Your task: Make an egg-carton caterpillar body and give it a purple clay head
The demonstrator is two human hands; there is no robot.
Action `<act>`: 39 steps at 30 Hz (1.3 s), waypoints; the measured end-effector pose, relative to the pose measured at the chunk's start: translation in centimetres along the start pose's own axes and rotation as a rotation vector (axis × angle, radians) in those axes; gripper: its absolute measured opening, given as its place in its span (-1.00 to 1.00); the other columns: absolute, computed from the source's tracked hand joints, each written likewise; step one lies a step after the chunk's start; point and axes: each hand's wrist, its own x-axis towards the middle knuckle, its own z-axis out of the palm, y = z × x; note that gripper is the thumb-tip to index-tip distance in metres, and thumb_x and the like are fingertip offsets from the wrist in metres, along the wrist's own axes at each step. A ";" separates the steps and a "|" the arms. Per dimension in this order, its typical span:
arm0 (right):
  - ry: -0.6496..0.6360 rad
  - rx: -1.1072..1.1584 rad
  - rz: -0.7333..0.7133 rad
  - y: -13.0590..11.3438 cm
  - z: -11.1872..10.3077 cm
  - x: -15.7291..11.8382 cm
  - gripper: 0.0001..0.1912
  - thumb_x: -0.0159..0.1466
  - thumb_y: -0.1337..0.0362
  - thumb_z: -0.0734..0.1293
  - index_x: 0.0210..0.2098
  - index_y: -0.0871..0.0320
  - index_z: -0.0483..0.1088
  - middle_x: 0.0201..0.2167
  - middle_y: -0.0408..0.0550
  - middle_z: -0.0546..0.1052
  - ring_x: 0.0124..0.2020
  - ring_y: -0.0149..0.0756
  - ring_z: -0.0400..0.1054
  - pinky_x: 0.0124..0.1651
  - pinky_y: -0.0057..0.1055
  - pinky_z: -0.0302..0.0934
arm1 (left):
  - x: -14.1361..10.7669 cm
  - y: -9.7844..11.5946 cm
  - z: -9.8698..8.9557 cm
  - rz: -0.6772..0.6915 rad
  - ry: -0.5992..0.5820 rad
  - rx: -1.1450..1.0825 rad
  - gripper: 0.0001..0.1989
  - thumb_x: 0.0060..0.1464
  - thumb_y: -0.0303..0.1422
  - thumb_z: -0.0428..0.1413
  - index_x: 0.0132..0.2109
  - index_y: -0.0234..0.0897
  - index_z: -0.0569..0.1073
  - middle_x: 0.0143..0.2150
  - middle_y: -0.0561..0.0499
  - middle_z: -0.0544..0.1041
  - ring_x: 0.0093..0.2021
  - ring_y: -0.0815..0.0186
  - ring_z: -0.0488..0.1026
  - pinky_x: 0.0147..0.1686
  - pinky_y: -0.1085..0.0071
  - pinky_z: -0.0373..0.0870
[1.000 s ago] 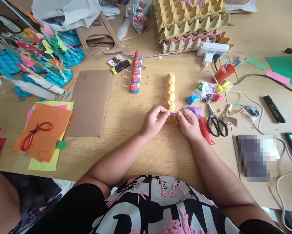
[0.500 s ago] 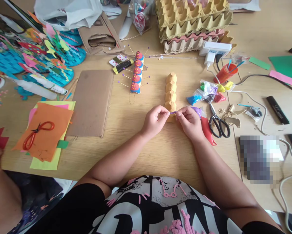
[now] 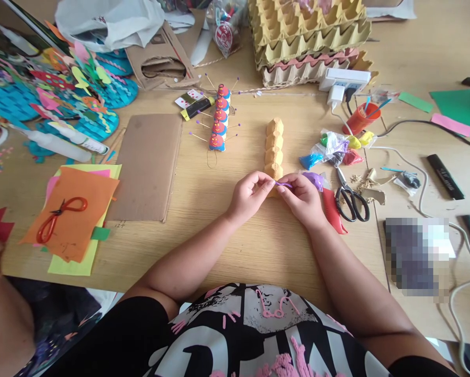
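A thin purple strip stretches between my two hands, pinched at the fingertips. My left hand grips its left end, and my right hand holds it farther right. Under and beyond the fingers stands a row of yellow egg-carton cups, its near end partly hidden by my hands. A purple clay lump in plastic touches the area beside my right hand. Left of the cups sits a red and blue decorated cup row with smiling faces and purple-tipped sticks.
Black-handled scissors, a red packet and bagged coloured clay lie to the right. Cardboard and orange paper with red scissors are at left. Egg trays are stacked behind. Another person's arm shows at far left.
My right hand has shifted slightly left, and its fingertips are closer to my left hand's. More of the purple strip now shows over the right fingers.
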 end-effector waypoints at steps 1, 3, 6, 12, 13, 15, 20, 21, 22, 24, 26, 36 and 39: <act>0.008 -0.009 0.000 0.1 0.0 0.0 -0.57 0.24 -0.16 0.58 -0.22 0.04 0.53 -0.29 -0.09 0.59 -0.27 -0.30 0.46 -0.19 -0.34 0.42 | 0.0 0.1 0.0 0.002 -0.011 0.000 -0.58 0.34 0.06 0.20 -0.20 -0.24 0.56 -0.28 0.01 0.62 -0.24 0.34 0.51 -0.13 0.39 0.45; 0.026 -0.005 0.000 0.2 0.0 0.1 -0.57 0.25 -0.16 0.58 -0.25 0.04 0.53 -0.33 -0.11 0.57 -0.31 -0.32 0.44 -0.23 -0.36 0.40 | -0.1 0.2 0.1 0.007 -0.024 -0.004 -0.58 0.36 0.05 0.18 -0.17 -0.25 0.58 -0.24 -0.02 0.64 -0.20 0.32 0.53 -0.10 0.39 0.46; 0.050 0.024 0.011 0.3 -0.1 0.2 -0.57 0.20 -0.15 0.61 -0.27 0.04 0.53 -0.34 -0.12 0.57 -0.33 -0.33 0.43 -0.26 -0.36 0.40 | -0.1 0.0 0.2 0.002 -0.026 -0.026 -0.57 0.34 0.06 0.20 -0.02 -0.24 0.59 -0.10 -0.09 0.68 -0.13 0.28 0.58 -0.10 0.38 0.49; 0.017 0.044 0.012 0.3 -0.1 0.2 -0.61 0.23 -0.12 0.60 -0.26 0.03 0.53 -0.32 -0.12 0.60 -0.29 -0.31 0.47 -0.17 -0.33 0.45 | 0.0 -0.1 0.1 0.101 -0.042 0.116 -0.72 0.41 -0.10 0.15 -0.13 -0.22 0.56 -0.17 -0.06 0.67 -0.13 0.25 0.57 -0.02 0.32 0.49; 0.011 0.042 0.012 0.3 -0.1 0.2 -0.61 0.24 -0.12 0.59 -0.26 0.03 0.53 -0.32 -0.12 0.59 -0.29 -0.32 0.48 -0.17 -0.33 0.45 | 0.0 -0.1 0.1 0.118 -0.044 0.144 -0.74 0.42 -0.14 0.14 -0.15 -0.21 0.56 -0.19 -0.05 0.66 -0.14 0.26 0.57 -0.02 0.32 0.47; 0.005 0.035 0.015 0.3 -0.1 0.2 -0.60 0.24 -0.13 0.59 -0.26 0.03 0.52 -0.32 -0.12 0.59 -0.29 -0.31 0.48 -0.16 -0.32 0.46 | 0.0 -0.1 0.0 0.134 -0.051 0.184 -0.77 0.42 -0.19 0.12 -0.17 -0.21 0.53 -0.21 -0.04 0.65 -0.16 0.27 0.55 -0.04 0.32 0.45; 0.006 0.037 0.012 0.2 0.0 0.2 -0.58 0.23 -0.13 0.60 -0.27 0.05 0.50 -0.36 -0.14 0.56 -0.33 -0.34 0.44 -0.22 -0.34 0.41 | -0.1 0.1 -0.2 0.163 -0.060 0.266 -0.75 0.44 -0.20 0.08 -0.22 -0.20 0.48 -0.25 -0.03 0.61 -0.19 0.26 0.50 -0.09 0.30 0.41; 0.006 0.036 0.012 0.2 0.0 0.2 -0.57 0.23 -0.14 0.59 -0.28 0.05 0.49 -0.37 -0.14 0.55 -0.35 -0.34 0.42 -0.24 -0.35 0.39 | -0.1 0.2 -0.2 0.177 -0.057 0.284 -0.73 0.44 -0.19 0.07 -0.24 -0.20 0.47 -0.27 -0.02 0.60 -0.21 0.26 0.48 -0.10 0.29 0.39; 0.005 0.033 0.012 0.1 0.0 0.1 -0.57 0.24 -0.14 0.59 -0.29 0.05 0.49 -0.39 -0.15 0.53 -0.36 -0.35 0.40 -0.27 -0.36 0.36 | -0.1 0.2 -0.2 0.188 -0.055 0.300 -0.71 0.44 -0.18 0.06 -0.26 -0.20 0.46 -0.30 -0.01 0.58 -0.23 0.26 0.46 -0.12 0.29 0.38; 0.004 0.028 0.012 0.0 0.0 0.1 -0.55 0.23 -0.16 0.58 -0.31 0.06 0.47 -0.41 -0.16 0.50 -0.39 -0.36 0.36 -0.31 -0.37 0.31 | -0.1 0.4 -0.3 0.198 -0.052 0.324 -0.67 0.45 -0.18 0.05 -0.31 -0.19 0.43 -0.36 0.01 0.54 -0.27 0.26 0.43 -0.16 0.28 0.35; 0.002 0.025 0.017 -0.2 0.0 0.0 -0.53 0.22 -0.17 0.59 -0.32 0.06 0.46 -0.43 -0.17 0.48 -0.42 -0.38 0.32 -0.34 -0.38 0.27 | 0.0 0.5 -0.3 0.192 -0.046 0.331 -0.65 0.45 -0.18 0.06 -0.35 -0.19 0.41 -0.40 0.02 0.50 -0.30 0.27 0.40 -0.19 0.29 0.33; -0.021 -0.036 0.042 -0.7 -0.2 0.1 -0.47 0.22 -0.27 0.55 -0.38 0.07 0.46 -0.48 -0.15 0.48 -0.45 -0.36 0.28 -0.38 -0.37 0.20 | -0.2 0.5 -0.3 0.121 0.008 0.231 -0.62 0.43 -0.07 0.09 -0.31 -0.20 0.45 -0.36 0.01 0.52 -0.28 0.27 0.44 -0.17 0.30 0.36; 0.003 -0.005 0.050 -0.5 -0.2 0.1 -0.47 0.20 -0.26 0.56 -0.35 0.06 0.46 -0.47 -0.16 0.47 -0.44 -0.36 0.29 -0.39 -0.38 0.19 | -0.2 0.4 -0.3 0.095 0.016 0.157 -0.64 0.41 -0.05 0.12 -0.27 -0.21 0.46 -0.33 0.00 0.53 -0.25 0.27 0.45 -0.14 0.31 0.38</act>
